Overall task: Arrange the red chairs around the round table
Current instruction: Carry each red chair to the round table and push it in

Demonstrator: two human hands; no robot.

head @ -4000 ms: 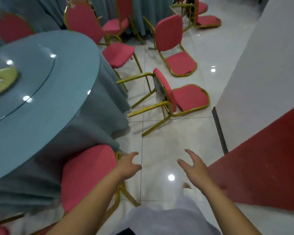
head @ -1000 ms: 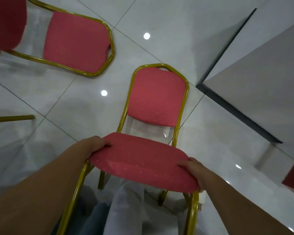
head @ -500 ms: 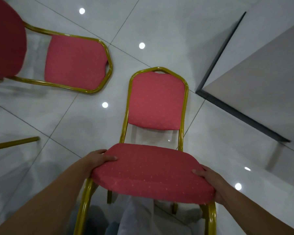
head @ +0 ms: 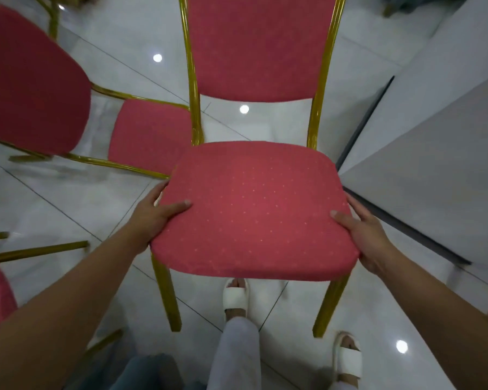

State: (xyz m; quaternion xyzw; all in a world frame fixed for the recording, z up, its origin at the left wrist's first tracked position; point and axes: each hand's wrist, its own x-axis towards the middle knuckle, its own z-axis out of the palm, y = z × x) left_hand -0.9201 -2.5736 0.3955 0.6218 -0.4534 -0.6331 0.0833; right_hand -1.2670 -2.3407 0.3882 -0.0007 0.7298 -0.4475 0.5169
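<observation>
Red chair [head: 254, 209] centre of view, upright, backrest on the far side, seat facing the person. Gold frame, red cushion with pale dots. Left hand [head: 155, 215] grips the seat's left edge: thumb flat on top of the cushion, the other fingers close together and wrapped down the side, tips hidden under the seat. Right hand [head: 364, 235] grips the right edge the same way, thumb on top, fingers pressed together along the rim and curling beneath. Both forearms reach in from the near corners. The two front legs point down toward the tiled floor [head: 68, 209]; whether they touch it or hang just above is hard to tell from this angle. A white sandal [head: 235, 298] sits between those legs under the seat's near edge, a second sandal [head: 347, 358] just beside the right front leg, with a pale trouser leg [head: 237, 353] above the first. Left of the held chair, just beside it, a toppled chair [head: 150, 136] lies on the floor. A grey wall [head: 434, 164] with a dark base strip runs close along the right. More gold chair legs [head: 37, 250] show at the left edge.
</observation>
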